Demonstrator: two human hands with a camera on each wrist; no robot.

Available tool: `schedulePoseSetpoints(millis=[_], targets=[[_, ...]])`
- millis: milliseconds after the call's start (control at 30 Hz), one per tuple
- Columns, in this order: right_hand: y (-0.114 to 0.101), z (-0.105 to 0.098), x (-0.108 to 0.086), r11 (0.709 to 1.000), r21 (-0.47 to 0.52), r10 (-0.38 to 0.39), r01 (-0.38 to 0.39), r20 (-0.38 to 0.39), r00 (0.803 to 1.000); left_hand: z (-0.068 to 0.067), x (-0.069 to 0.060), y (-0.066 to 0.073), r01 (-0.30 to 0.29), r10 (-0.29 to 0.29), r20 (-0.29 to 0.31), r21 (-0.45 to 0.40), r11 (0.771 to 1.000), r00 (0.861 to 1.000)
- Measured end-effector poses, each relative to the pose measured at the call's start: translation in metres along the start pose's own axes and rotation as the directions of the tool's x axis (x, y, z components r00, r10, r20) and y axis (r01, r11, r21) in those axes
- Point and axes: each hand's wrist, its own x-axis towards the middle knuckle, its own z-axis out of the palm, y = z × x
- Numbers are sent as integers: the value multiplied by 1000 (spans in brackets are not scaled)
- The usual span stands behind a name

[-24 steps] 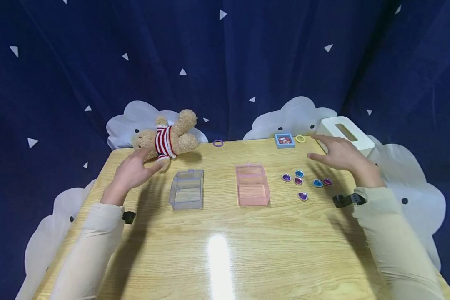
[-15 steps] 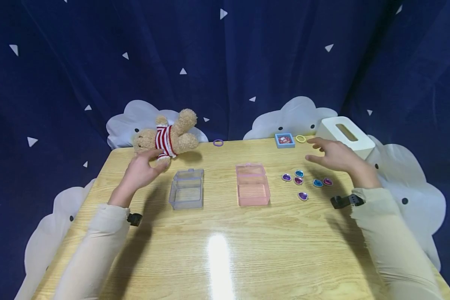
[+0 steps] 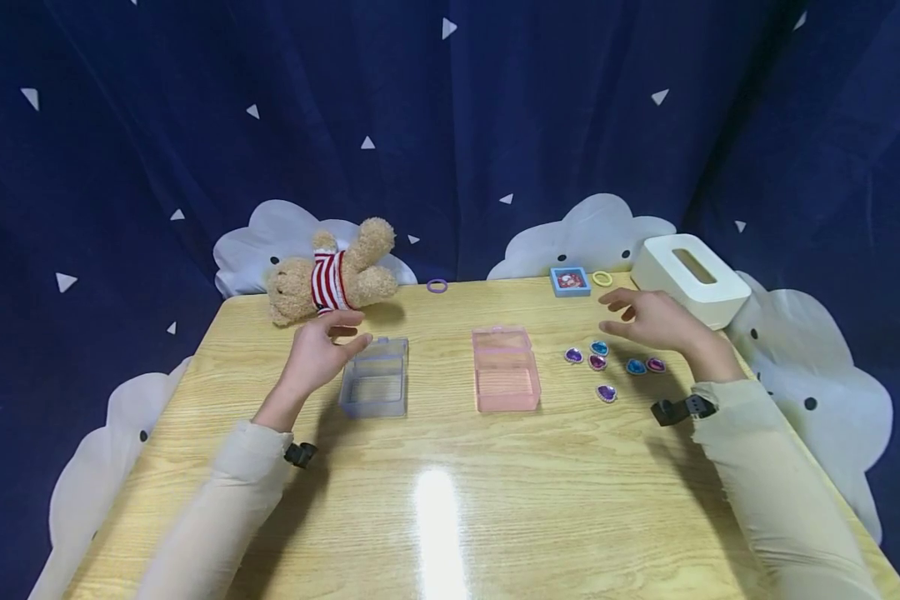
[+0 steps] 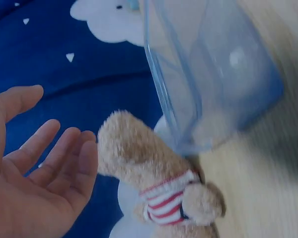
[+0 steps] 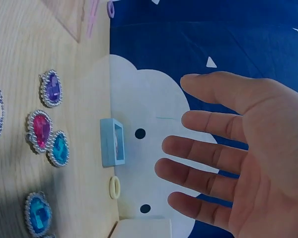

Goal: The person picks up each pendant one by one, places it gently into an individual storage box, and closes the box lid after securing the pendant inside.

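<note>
My left hand hovers by the left edge of a translucent grey-blue box, its fingers loosely bent and holding nothing. That box lies with its lid folded back. To its right, a translucent pink box is likewise unfolded. My right hand hangs in the air above the table's right side, fingers relaxed and nothing in them. Below and left of it lie several teardrop gems with silvery beaded rims, among them a purple gem, a blue gem and a red-pink gem.
A teddy bear in a striped shirt lies at the back left. Along the back edge are a purple ring, a small blue frame and a yellow ring. A white tissue box stands at the back right.
My left hand has moved right and toward me, from over the teddy bear to the grey-blue box. My right hand has come slightly left and nearer to me, toward the gems.
</note>
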Motion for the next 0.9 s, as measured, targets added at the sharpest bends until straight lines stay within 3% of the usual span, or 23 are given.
schedulePoseSetpoints(millis=[100,233,367,700,900], targets=[[-1,3,1,1000,11,-4,4,1,1000,10,-3,5,-8,8,-11,-54,998,1000],[-1,10,2,1000,27,-2,2,6,1000,25,-6,11,-16,18,22,-104,994,1000],[-1,18,4,999,49,9,-10,25,1000,41,-8,17,-10,17,51,-134,991,999],[5,41,12,998,68,5,-9,47,999,71,-11,27,-31,45,60,-214,976,997],[9,55,17,997,80,13,-18,64,998,93,-14,29,-33,79,141,-303,952,987]])
